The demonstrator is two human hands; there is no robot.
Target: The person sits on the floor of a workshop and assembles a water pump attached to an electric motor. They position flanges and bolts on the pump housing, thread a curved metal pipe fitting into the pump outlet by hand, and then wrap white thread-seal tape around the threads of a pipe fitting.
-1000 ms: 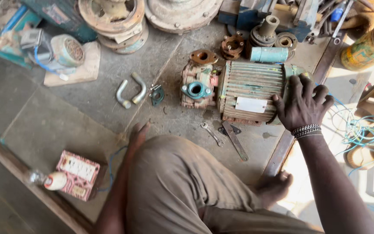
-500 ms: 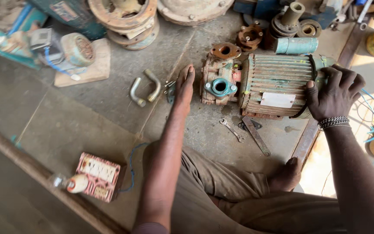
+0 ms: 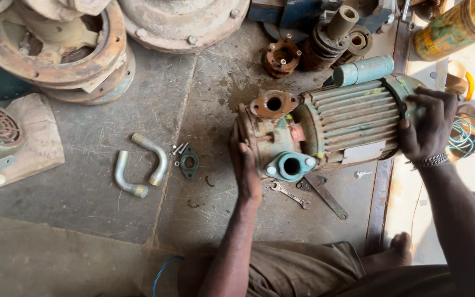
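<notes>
Head view: the pump, held a moment ago by the right hand alone, is now also gripped by the left hand, both ends grasped.

Pretty even daylight, brighter on the right w/ sun glare washing out the floor there; soft shadows, sharp focus, slight wide-angle stretch at edges.
</notes>
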